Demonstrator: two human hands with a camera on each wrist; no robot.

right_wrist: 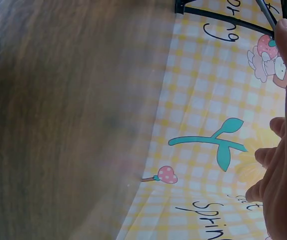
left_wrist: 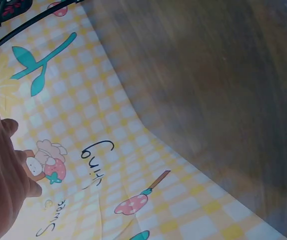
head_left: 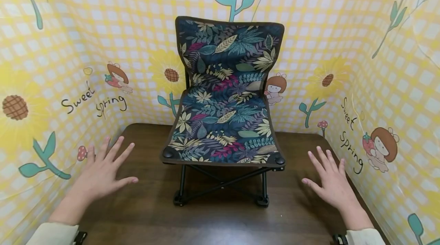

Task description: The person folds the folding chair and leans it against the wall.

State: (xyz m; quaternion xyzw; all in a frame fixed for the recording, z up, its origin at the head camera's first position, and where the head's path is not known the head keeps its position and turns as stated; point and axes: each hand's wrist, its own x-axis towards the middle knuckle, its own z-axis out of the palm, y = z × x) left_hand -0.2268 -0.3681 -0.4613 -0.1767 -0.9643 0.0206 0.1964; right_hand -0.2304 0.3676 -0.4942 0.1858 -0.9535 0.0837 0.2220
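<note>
A small folding chair [head_left: 227,119] stands unfolded and upright in the middle of the head view, its dark fabric printed with colourful leaves. Black crossed legs [head_left: 222,184] carry the seat. To the left of the chair is my left hand [head_left: 101,176], fingers spread and straight, holding nothing. My right hand [head_left: 331,184] is on the chair's other side, its fingers also spread and apart from the chair. Each wrist view catches the hand at its edge, with parts of the black chair frame [left_wrist: 28,27] near the top.
Beneath the chair lies a brown wooden tabletop [head_left: 220,222]. Yellow checked cloth [head_left: 137,27] printed with flowers, figures and lettering encloses it at the back and on both sides, close to each hand.
</note>
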